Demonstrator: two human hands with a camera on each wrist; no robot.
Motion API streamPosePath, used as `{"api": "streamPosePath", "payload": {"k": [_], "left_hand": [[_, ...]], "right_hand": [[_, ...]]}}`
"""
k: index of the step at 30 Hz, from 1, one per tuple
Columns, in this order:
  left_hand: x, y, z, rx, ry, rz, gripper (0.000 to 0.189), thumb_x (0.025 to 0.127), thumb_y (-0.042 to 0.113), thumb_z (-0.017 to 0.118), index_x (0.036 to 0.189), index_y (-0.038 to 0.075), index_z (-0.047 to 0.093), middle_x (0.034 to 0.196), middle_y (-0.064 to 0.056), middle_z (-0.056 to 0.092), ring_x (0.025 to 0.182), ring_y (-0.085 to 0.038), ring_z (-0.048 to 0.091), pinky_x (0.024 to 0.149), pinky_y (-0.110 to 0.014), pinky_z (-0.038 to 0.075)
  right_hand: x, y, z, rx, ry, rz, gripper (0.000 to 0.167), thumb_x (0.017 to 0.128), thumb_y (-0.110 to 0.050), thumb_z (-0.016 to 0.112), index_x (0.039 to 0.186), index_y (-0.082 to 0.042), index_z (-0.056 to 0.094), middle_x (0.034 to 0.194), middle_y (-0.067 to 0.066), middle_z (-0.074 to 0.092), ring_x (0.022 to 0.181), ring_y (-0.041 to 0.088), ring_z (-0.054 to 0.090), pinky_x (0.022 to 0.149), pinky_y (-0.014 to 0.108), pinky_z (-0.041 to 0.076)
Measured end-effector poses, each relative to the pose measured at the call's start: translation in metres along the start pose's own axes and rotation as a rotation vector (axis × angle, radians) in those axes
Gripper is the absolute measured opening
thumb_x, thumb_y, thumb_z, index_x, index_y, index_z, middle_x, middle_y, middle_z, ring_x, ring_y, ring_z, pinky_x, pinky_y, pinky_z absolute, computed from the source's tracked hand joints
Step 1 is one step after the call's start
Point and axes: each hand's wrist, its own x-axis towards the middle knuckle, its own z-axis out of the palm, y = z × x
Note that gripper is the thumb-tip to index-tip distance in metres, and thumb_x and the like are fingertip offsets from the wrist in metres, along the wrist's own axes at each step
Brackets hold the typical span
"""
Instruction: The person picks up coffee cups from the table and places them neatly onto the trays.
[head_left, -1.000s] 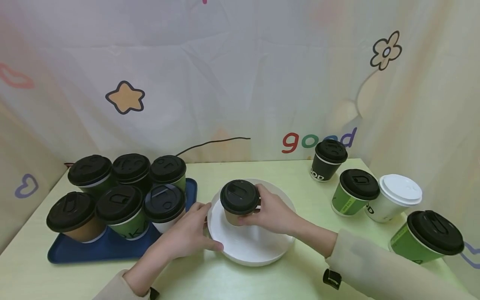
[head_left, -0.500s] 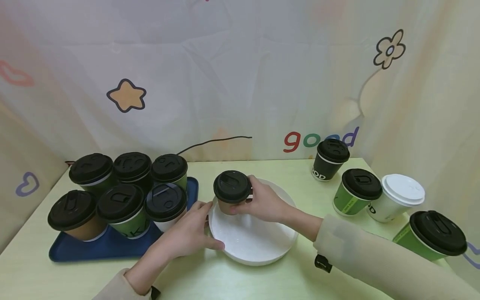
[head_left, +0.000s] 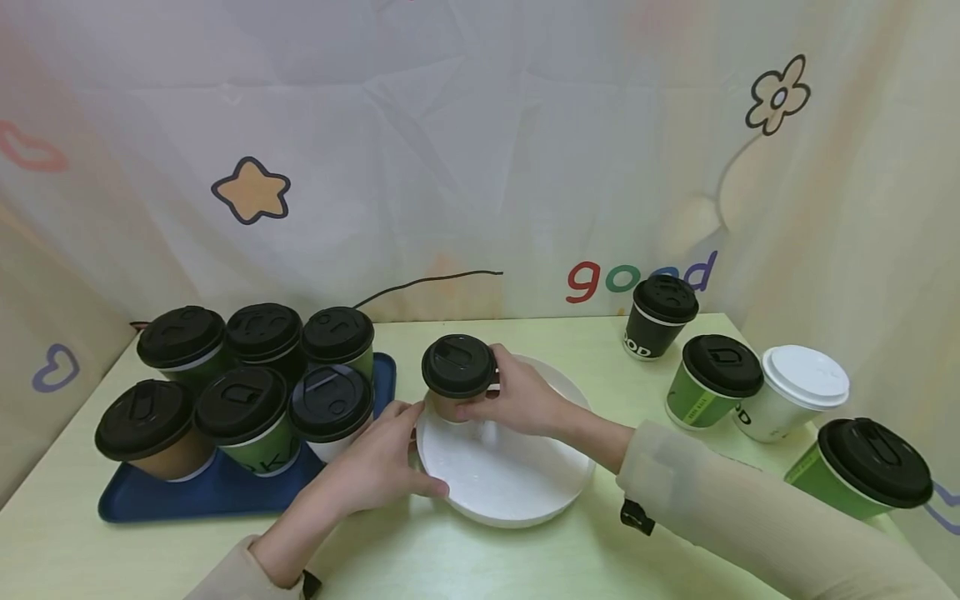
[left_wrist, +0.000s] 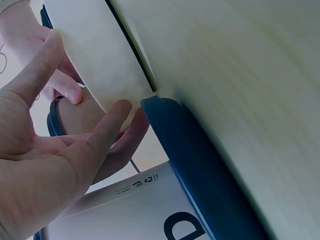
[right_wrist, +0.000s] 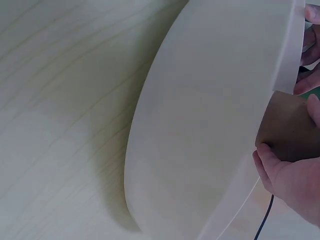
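Near the frame's centre, the right grip (head_left: 522, 397) held a black-lidded brown paper cup (head_left: 456, 375) at the white plate's (head_left: 510, 479) upper-left edge; the left grip (head_left: 386, 458), unclenched, touched the plate. The cup seemed light, dentable, best held gently around its wall.

Left-hand grip (left_wrist: 55, 152) spread along smooth white plate (left_wrist: 95, 45), thumb and fingertips at its edge; beyond, right-hand grip (left_wrist: 52, 70) holds brown paper cup (left_wrist: 82, 112) with dark lid (left_wrist: 53, 117). Dark-blue tray (left_wrist: 195, 155) runs diagonally beside blurry pale wood-grain surface (left_wrist: 250, 100), its end by the plate, contact unclear. White paper cup (left_wrist: 125, 215), black letter D plus small printed icons, sits along tray's other side.
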Motion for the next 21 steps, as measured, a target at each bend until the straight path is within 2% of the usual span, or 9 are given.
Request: {"api": "streamPosePath", "payload": {"k": [8,14,17,21], "left_hand": [[-0.001,-0.001,0.001,0.001,-0.003,-0.006,0.109,0.067,0.036,0.098,0.152,-0.003,0.043,0.135,-0.017,0.052,0.112,-0.025,0.057,0.099,-0.047,0.048],[-0.003,-0.001,0.0,0.016,-0.007,-0.012,0.109,0.069,0.037,0.097,0.152,-0.007,0.041,0.137,-0.018,0.051,0.115,-0.027,0.057,0.102,-0.049,0.046],[-0.003,0.0,0.0,0.023,-0.007,-0.006,0.11,0.07,0.038,0.097,0.152,-0.008,0.04,0.138,-0.019,0.051,0.116,-0.027,0.057,0.103,-0.049,0.046],[-0.004,0.001,-0.001,0.022,-0.009,-0.001,0.11,0.07,0.037,0.097,0.153,-0.008,0.038,0.14,-0.02,0.05,0.116,-0.027,0.057,0.102,-0.048,0.047]], "right_hand": [[-0.016,-0.011,-0.014,-0.007,-0.006,0.102,0.078,0.082,-0.019,0.089,0.142,0.004,0.045,0.133,0.015,0.059,0.123,0.032,0.06,0.1,0.039,0.052],[-0.045,-0.013,-0.031,-0.02,0.025,0.122,0.071,0.089,-0.018,0.083,0.145,0.001,0.045,0.134,0.016,0.058,0.124,0.028,0.058,0.098,0.036,0.053],[-0.064,-0.009,-0.04,-0.042,0.063,0.137,0.063,0.092,-0.022,0.08,0.142,0.001,0.049,0.131,0.016,0.06,0.121,0.027,0.06,0.097,0.038,0.053],[-0.085,-0.002,-0.05,-0.059,0.161,0.169,0.051,0.096,-0.025,0.075,0.136,0.001,0.055,0.126,0.014,0.063,0.115,0.025,0.062,0.096,0.039,0.053]]}}
